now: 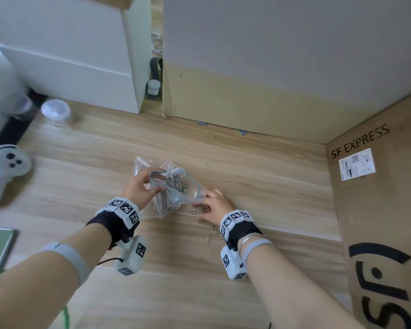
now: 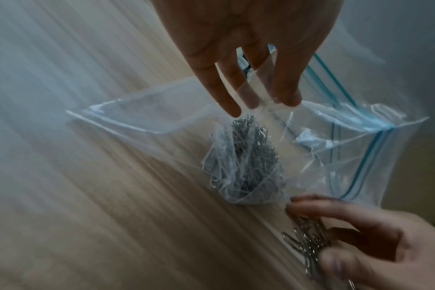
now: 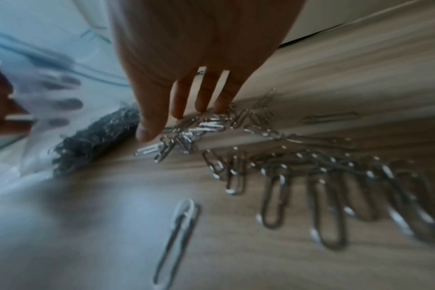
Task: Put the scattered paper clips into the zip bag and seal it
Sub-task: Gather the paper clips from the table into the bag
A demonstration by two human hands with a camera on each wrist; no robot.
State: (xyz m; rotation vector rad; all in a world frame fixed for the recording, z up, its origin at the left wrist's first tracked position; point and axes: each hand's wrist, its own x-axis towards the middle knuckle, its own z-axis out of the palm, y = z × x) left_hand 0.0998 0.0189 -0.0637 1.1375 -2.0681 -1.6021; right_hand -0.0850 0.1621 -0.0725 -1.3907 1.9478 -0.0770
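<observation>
The clear zip bag (image 1: pixel 173 188), blue-striped at its open mouth, stands crumpled on the counter (image 1: pixel 259 186) with a grey heap of paper clips (image 2: pixel 246 162) inside. The left hand (image 1: pixel 140 186) pinches its rim. The right hand (image 1: pixel 215 205), fingers loosely extended, rests on loose paper clips (image 3: pixel 298 166) just beside the bag.

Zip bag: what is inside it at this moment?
The zip bag holds a bunched clump of silver paper clips. The left hand holds its mouth open. Crumpled plastic hides the clump's underside, so no count is possible.
</observation>
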